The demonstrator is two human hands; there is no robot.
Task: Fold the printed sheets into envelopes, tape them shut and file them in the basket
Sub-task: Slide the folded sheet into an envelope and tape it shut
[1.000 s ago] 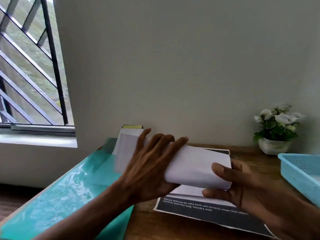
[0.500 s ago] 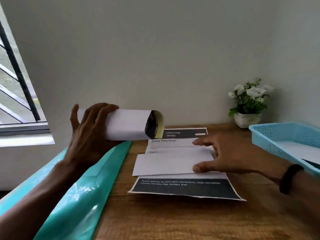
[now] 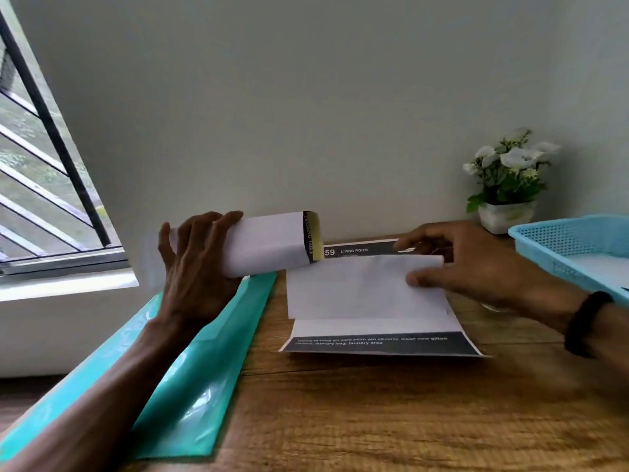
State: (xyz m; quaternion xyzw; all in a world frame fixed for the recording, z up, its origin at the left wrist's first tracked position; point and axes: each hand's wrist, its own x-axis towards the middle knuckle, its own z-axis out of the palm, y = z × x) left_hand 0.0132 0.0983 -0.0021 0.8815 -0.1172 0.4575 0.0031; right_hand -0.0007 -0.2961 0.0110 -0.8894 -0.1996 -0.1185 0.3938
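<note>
My left hand grips a folded envelope aloft; my right hand pinches the top flap of the printed sheet lying beneath it.

Bare wooden tabletop lies open in front of the black-banded printed sheet. A light-blue plastic mesh basket and white potted flowers block the right rear; a glossy teal plastic sheet covers the left edge.

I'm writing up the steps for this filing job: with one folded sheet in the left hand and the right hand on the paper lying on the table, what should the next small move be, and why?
Probably lift the folded white sheet off the printed sheet with the right hand, which already pinches its right edge. The left hand is busy holding the folded envelope, and the blue basket sits at the right.
</note>
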